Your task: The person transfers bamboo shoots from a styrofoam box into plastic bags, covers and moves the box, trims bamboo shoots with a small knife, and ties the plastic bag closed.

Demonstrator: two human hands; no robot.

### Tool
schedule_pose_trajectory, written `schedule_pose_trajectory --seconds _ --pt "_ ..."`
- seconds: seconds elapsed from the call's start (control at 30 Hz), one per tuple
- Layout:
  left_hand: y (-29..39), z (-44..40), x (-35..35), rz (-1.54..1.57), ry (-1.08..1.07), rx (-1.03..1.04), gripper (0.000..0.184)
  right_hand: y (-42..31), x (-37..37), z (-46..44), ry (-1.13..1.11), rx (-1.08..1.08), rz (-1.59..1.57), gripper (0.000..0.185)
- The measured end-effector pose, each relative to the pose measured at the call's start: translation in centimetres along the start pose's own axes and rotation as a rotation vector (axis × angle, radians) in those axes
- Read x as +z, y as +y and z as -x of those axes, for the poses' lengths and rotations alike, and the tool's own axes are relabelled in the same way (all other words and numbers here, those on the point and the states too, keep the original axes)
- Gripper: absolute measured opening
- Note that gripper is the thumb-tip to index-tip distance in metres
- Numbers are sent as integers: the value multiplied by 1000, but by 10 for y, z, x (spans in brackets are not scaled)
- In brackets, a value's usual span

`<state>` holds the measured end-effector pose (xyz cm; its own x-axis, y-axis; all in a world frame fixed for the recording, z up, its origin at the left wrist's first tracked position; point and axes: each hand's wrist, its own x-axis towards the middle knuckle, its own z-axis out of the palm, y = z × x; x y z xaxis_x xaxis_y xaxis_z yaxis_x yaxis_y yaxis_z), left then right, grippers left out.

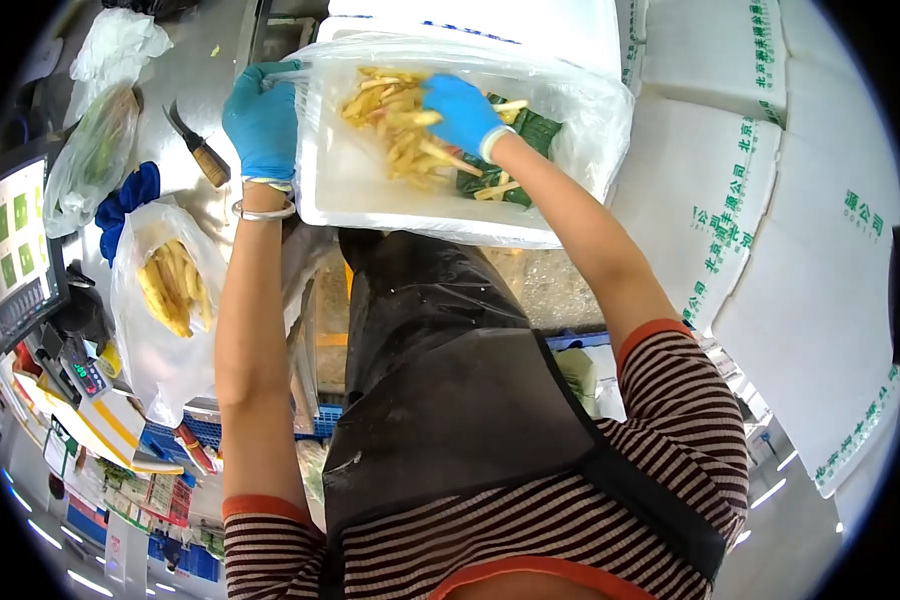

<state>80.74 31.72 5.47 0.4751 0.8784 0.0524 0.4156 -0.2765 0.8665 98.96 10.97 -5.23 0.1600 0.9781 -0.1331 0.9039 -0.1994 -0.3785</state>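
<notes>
A white foam box (pixel 355 205) lined with clear plastic stands in front of me. Inside it lie pale yellow cut strips (pixel 410 140), heaped on the left and centre, and a dark green leaf or wrap (pixel 538 130) on the right with a few strips over it. My right hand (pixel 462 112), in a blue glove, is inside the box over the strips; its fingers are blurred. My left hand (pixel 262 120), in a teal glove, is closed on the plastic liner (pixel 308 75) at the box's left rim.
A knife (pixel 203 150) with a wooden handle lies on the metal counter at left. Near it are a plastic bag of yellow pieces (pixel 175 285), a blue cloth (pixel 127 205) and a screen (pixel 18 235). White foam boxes (pixel 710 200) are stacked at right.
</notes>
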Motion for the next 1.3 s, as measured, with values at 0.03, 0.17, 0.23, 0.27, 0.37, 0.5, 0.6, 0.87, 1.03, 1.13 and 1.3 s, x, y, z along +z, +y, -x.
schedule_pose_trajectory --seconds 0.03,0.17,0.23,0.27,0.37,0.5,0.6,0.87,1.03,1.13,1.3 --pt "3 2 -1 21 -22 -46 20 0 13 -15 -64 84 -67 39" --pt "4 6 -3 165 -75 -131 21 1 28 -47 -185 311 -217 43" --pt "2 11 -7 191 -108 -170 20 3 16 -51 -249 392 -284 48" --pt "6 12 -9 189 -139 -184 21 8 10 -54 -338 398 -314 48" --pt "19 17 -20 222 -239 -259 28 17 -4 -53 -502 404 -345 49" --pt "24 29 -39 338 -297 -184 34 24 -23 -29 -613 468 -443 52" --pt "90 59 -65 -111 105 126 36 6 -74 24 -496 502 -905 45" --pt "75 165 -4 588 -644 -712 42 -31 -88 105 -345 832 -1451 40" --pt "28 155 47 984 -583 -1023 35 -106 -92 85 -394 141 -819 39" --pt "3 127 17 887 -728 -863 38 -79 -125 52 -637 293 -1144 38" --pt "22 72 -36 843 -569 -655 55 -22 -84 -29 -494 -46 -353 66"
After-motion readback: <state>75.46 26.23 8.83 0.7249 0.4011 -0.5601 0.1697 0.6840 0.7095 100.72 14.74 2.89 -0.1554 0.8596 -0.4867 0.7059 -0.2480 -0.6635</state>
